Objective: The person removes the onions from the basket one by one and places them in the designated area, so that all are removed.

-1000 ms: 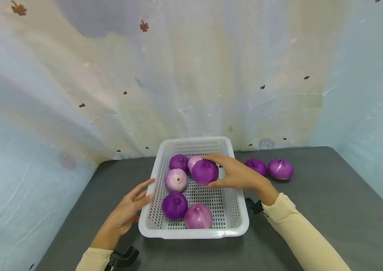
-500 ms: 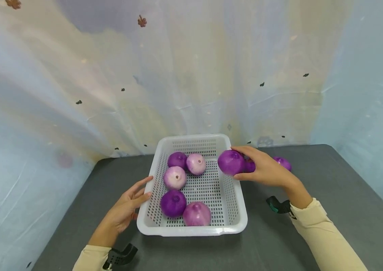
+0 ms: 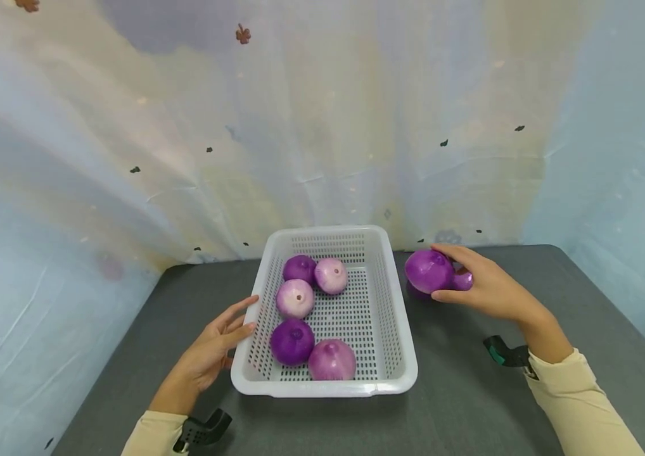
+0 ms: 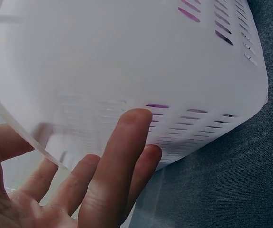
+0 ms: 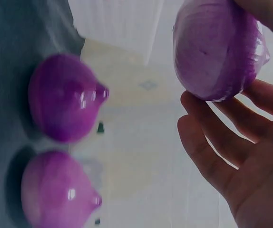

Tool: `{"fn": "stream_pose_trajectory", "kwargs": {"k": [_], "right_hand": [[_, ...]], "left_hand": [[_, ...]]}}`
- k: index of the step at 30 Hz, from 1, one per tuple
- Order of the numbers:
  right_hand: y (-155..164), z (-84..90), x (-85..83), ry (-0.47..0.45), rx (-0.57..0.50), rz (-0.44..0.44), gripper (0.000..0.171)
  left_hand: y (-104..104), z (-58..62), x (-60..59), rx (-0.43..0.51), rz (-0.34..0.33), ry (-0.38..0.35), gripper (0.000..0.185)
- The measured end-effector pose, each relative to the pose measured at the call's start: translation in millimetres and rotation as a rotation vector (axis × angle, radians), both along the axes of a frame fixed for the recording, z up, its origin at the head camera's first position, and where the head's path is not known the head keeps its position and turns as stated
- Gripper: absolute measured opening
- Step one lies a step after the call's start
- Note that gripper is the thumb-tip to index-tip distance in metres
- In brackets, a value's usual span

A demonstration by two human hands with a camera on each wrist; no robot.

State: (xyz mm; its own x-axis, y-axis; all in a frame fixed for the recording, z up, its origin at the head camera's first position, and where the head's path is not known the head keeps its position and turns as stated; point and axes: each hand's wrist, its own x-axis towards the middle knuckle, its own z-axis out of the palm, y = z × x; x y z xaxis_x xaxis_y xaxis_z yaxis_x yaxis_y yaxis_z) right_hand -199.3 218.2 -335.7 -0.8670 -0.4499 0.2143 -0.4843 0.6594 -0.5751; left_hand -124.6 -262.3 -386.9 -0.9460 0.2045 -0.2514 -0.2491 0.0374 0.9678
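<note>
Purple round onion (image 3: 428,270) sits in your right hand (image 3: 485,288), fingers curled around it, right of centre; your left hand (image 3: 211,354) touches the white perforated plastic basket (image 3: 391,329), fingers straight.

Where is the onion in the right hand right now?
In the head view, the onion is held by the right hand above the table, just right of the basket.
</note>
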Motion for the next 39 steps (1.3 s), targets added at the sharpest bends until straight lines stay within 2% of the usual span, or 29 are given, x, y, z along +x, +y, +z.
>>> {"fn": "stream_pose_trajectory", "kwargs": {"k": [7, 12, 21, 39], "right_hand": [[28.6, 1.2, 5.0, 0.045, 0.058, -0.078, 0.084], [48.0, 1.3, 2.9, 0.036, 0.079, -0.142, 0.086], [74.9, -2.3, -4.9, 0.019, 0.086, -0.188, 0.086], [114.7, -29.5, -25.1, -0.118, 0.123, -0.270, 0.091]], "left_hand": [[0.7, 0.0, 0.4, -0.001, -0.009, 0.006, 0.064], [0.4, -0.1, -0.1, -0.004, -0.008, 0.012, 0.064], [0.6, -0.5, -0.8, 0.000, -0.012, 0.015, 0.063], [0.7, 0.2, -0.4, -0.005, 0.001, 0.010, 0.063]]}}
